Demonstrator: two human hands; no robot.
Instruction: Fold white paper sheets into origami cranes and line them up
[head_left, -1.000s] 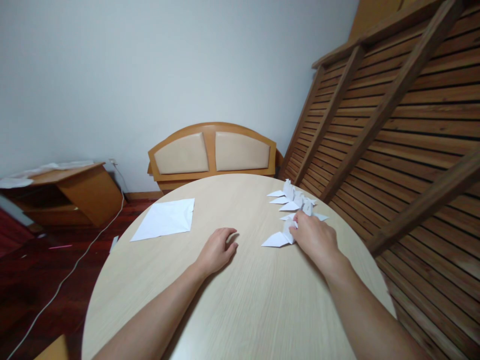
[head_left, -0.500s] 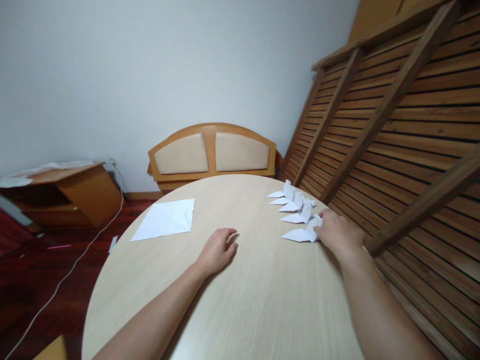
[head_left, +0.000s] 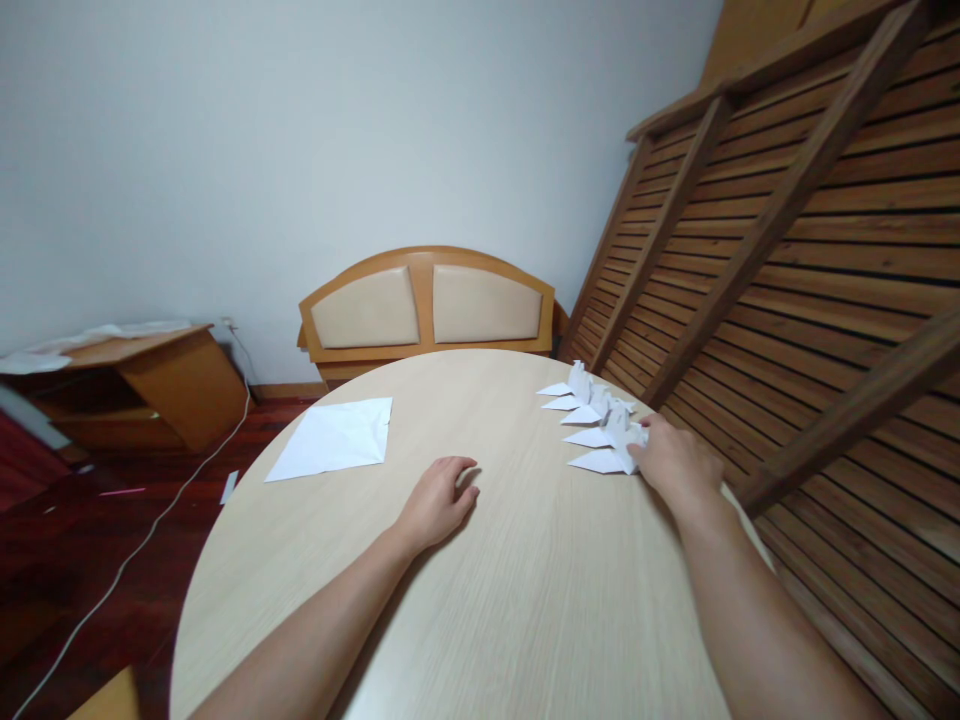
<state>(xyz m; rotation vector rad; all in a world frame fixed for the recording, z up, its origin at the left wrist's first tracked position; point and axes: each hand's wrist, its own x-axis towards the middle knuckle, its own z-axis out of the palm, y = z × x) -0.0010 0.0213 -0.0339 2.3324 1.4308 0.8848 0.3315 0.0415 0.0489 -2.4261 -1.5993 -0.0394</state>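
- Birds (head_left: 596, 410), folded from white paper, stand in a close row between one and two o'clock on a round table (head_left: 525, 600), its far edge taken as twelve. They overlap in view, making an exact count hard, and their pointed ends face nine.
- The right hand (head_left: 679, 462) reaches in from five o'clock, thumb and fingers pinching the right side of the nearest bird (head_left: 602, 461), at the near end of the row, close by its neighbor.
- The left hand (head_left: 437, 502) lies near the dial's center, its grip relaxed around nothing, fingers loosely curled and thumb apart, well clear of the birds.
- A flat white sheet (head_left: 334, 440), creased, rests at ten o'clock, near the table's rim.
- Beyond the table at twelve, a headboard (head_left: 424, 305) with two cream panels (head_left: 487, 304) stands before a pale wall (head_left: 360, 120).
- A slatted wooden frame (head_left: 795, 300) leans at two o'clock.
- A desk (head_left: 184, 385) sits off at ten, and a white cable (head_left: 144, 538) trails across the dark red floor (head_left: 67, 570) at nine.
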